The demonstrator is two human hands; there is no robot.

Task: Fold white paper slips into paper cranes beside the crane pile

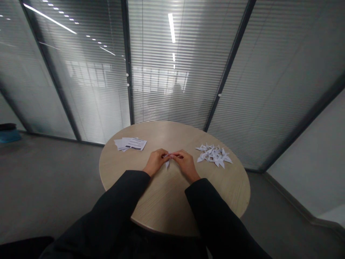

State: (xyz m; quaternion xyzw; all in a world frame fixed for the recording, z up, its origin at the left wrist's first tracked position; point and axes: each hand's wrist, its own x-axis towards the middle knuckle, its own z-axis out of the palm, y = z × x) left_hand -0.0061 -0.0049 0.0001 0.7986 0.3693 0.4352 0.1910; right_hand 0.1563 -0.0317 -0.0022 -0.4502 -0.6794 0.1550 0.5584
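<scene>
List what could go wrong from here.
1. The left hand and right hand pinch a small paper, largely hidden by fingers; it might tear or crease off-line.
2. The folded pile lies loose beside the right hand; a sideways sweep could scatter it.
3. The loose sheets lie near the table edge; a bump might slide some off.

Folded, pointed white paper (167, 164) is held, partly hidden, over the table (167, 205).
</scene>
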